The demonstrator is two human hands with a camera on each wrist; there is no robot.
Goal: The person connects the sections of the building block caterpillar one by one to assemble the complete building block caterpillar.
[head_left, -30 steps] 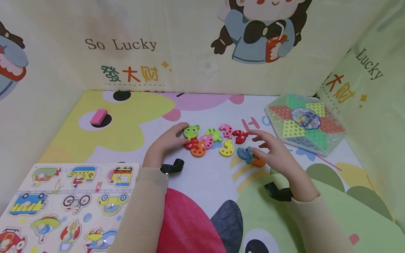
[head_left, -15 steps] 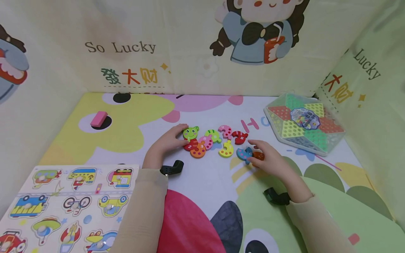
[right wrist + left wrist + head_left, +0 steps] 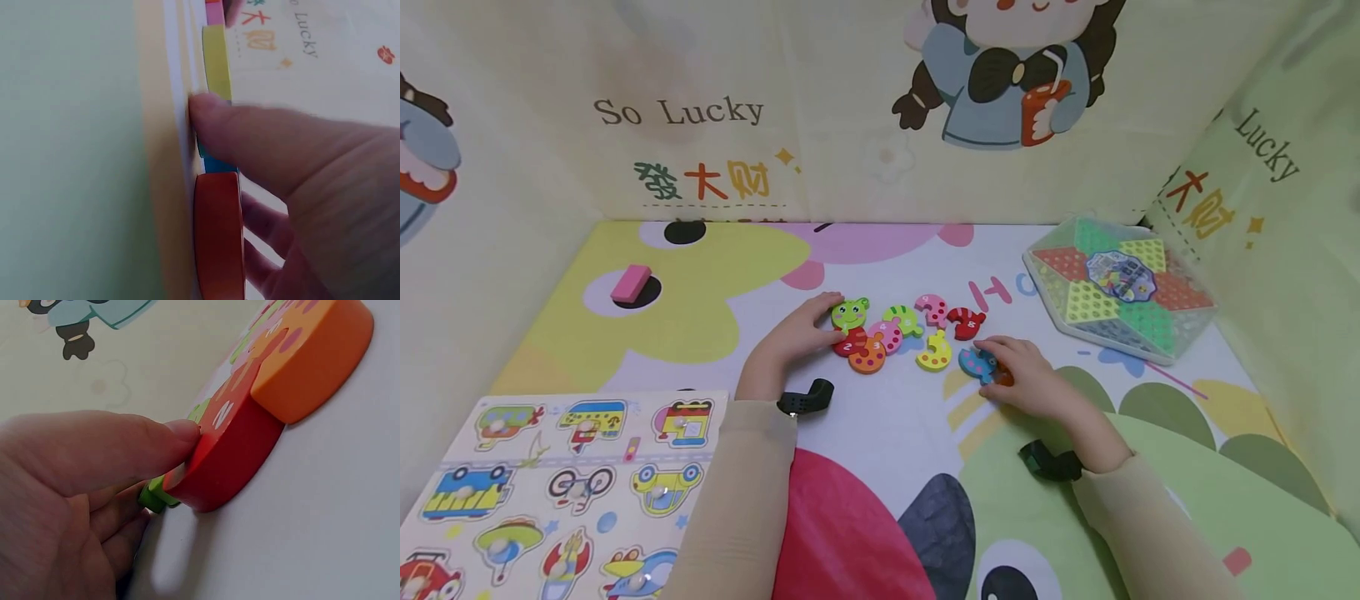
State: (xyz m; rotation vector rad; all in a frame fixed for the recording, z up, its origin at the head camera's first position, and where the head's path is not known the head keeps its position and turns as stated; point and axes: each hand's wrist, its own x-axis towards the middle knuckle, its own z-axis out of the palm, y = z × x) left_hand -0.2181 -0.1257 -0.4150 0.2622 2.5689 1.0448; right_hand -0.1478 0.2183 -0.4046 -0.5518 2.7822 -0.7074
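Observation:
My left hand holds the left end of a wooden caterpillar puzzle. Its thumb presses the red number 2 piece, and its fingers reach behind the green smiling head. An orange number 3 piece and a pink piece join on. On the right, my right hand pinches a blue spotted piece between thumb and index finger. Under that palm sits an orange-brown piece, partly hidden. Between the hands lie a yellow piece, a striped green piece, a second pink piece and a striped red piece.
A vehicle peg board lies at the front left. Toward the back left is a pink block. A clear hexagonal box with coloured triangles stands at the back right. Printed cloth walls enclose the table.
My right hand has moved left and down, its thumb and index finger closing in on the blue piece. The left hand has stayed at the caterpillar's head end.

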